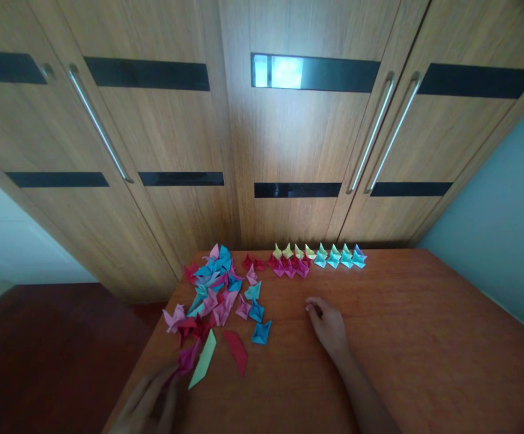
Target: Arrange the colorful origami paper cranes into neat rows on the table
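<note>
Pale green strip (203,360) of flat, matte paper with slanted, pointed ends, lying on the reddish-brown wooden table (397,343). Just left of the pale green strip, a magenta folded piece (188,357), angular and creased, with the left hand (147,398) at its near edge. Fingers of that hand bent and blurred, touching the magenta paper; clamped on it or merely resting against it, impossible to tell. Well to the right of the pale green strip and a little farther back, the right hand (329,327), low at the tabletop, fingers curled in toward the thumb; tips pressed together or slightly apart, again impossible to tell.

Just right of the pale green strip, a flat red strip (236,352), similarly angled at the ends. Beyond the pale green strip, a loose heap (211,298) of folded paper in pink, red, blue and turquoise, all sharp tips and overlapping creases. Beyond the pale green strip to the right, two blue pieces (261,332), squarish with pointed corners. Farther back that way, tidy rows: spiky yellow pieces (288,252) behind magenta pieces (290,269), then turquoise pieces (333,257). Far behind the pale green strip, wood-grained cabinet doors (180,132) with glossy dark bands (147,73) and slim metal handles (102,125).
</note>
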The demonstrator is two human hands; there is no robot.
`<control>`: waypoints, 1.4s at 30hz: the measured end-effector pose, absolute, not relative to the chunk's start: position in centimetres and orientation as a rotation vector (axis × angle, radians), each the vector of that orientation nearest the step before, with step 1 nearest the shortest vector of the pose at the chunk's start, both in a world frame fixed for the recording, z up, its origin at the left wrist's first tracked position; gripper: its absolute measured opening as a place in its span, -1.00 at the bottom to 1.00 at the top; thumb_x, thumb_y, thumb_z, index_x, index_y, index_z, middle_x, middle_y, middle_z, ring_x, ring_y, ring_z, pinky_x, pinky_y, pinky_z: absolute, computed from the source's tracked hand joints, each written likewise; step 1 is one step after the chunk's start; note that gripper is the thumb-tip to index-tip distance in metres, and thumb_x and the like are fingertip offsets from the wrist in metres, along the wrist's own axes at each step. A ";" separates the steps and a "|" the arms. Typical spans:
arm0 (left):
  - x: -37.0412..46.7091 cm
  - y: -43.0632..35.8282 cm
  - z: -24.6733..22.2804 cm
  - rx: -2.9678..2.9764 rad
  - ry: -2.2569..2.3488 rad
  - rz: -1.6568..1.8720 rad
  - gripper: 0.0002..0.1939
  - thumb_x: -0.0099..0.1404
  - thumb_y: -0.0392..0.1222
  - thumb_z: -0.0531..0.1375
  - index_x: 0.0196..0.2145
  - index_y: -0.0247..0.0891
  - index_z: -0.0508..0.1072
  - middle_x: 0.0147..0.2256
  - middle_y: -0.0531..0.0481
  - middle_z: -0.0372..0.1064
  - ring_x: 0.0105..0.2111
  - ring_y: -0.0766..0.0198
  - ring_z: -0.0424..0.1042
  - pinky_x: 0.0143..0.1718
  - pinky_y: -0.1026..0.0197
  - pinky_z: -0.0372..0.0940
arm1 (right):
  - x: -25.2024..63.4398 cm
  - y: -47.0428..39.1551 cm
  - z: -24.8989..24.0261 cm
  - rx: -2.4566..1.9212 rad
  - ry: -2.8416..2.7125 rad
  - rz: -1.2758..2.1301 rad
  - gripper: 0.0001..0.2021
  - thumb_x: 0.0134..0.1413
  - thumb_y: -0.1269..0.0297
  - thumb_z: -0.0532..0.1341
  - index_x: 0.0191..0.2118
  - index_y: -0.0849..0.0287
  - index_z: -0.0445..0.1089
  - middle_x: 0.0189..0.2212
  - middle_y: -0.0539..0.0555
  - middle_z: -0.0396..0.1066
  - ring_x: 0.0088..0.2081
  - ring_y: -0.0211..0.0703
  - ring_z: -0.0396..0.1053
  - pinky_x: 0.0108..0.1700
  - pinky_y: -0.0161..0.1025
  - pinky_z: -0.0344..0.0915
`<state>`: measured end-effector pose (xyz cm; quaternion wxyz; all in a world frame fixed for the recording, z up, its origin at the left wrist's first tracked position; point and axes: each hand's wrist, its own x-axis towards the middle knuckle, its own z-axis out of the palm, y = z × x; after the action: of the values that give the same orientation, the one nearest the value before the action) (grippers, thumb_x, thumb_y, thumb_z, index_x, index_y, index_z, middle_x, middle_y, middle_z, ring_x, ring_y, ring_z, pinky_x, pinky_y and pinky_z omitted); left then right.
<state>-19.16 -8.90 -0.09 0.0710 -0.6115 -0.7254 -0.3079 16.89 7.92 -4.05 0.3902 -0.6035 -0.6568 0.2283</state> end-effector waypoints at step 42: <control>0.6 5.7 5.2 -3.010 -1.675 -1.437 -0.86 0.27 -0.30 0.17 -0.24 -0.19 0.52 -0.31 0.09 0.53 -0.34 0.35 0.47 -0.24 0.36 0.33 | 17.7 8.0 -0.9 -1.044 -1.103 1.232 -0.66 0.07 -0.05 0.16 -0.32 0.16 0.40 -0.49 -0.01 0.33 -0.47 -0.23 0.23 -0.44 -0.34 0.17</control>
<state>0.65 5.70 5.20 -0.2912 -0.7715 -0.4293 -0.3684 17.68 8.00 -0.94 0.5589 -0.4425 -0.4676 0.5226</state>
